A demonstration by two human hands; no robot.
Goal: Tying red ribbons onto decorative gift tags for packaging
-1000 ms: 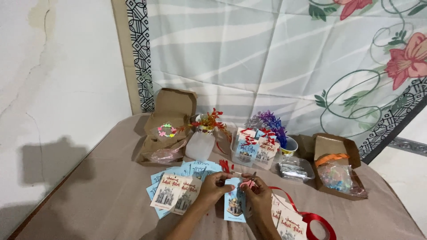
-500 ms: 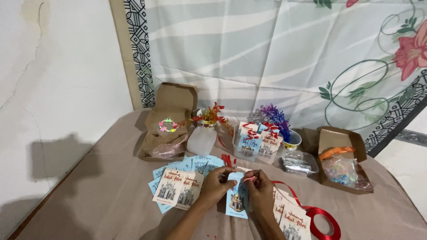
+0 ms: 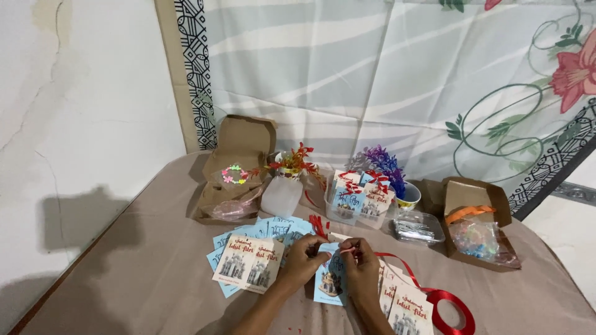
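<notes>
My left hand (image 3: 304, 260) and my right hand (image 3: 361, 263) meet over a light blue gift card (image 3: 329, 282) lying on the brown table (image 3: 136, 285). Both pinch a thin red ribbon (image 3: 335, 251) at the card's top edge. The ribbon runs right from my right hand to a red ribbon roll (image 3: 450, 307) lying flat. A fan of cream and blue cards (image 3: 251, 260) lies left of my left hand. More cream cards (image 3: 403, 304) lie just right of my right wrist.
An open brown box (image 3: 233, 174) with a small bracelet stands at back left. A clear tub (image 3: 357, 201) holds finished cards with red bows. Behind are small plants, a clear plastic container (image 3: 417, 228) and another brown box (image 3: 475, 226) with bagged items.
The camera has tilted so the table sits a little lower and nearer in view. My hands stay together on the blue card, fingers shifting slightly on the ribbon.
</notes>
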